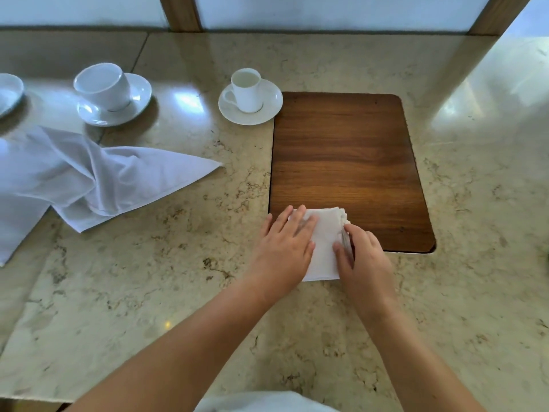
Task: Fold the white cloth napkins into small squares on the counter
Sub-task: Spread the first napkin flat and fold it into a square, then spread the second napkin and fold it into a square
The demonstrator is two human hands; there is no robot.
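A small folded white napkin [325, 242] lies on the marble counter [178, 278], its far end over the near edge of a wooden inset panel [344, 156]. My left hand [285, 242] lies flat on the napkin's left half, fingers spread. My right hand [361, 254] holds the napkin's right edge, thumb on top and fingers curled along the stacked layers. Loose unfolded white napkins [74, 176] lie crumpled at the left of the counter.
A small white cup on a saucer [248, 93] stands by the panel's far left corner. A larger cup on a saucer [110, 93] sits further left, and another white dish [9, 93] at the left edge. Wooden posts rise behind the counter.
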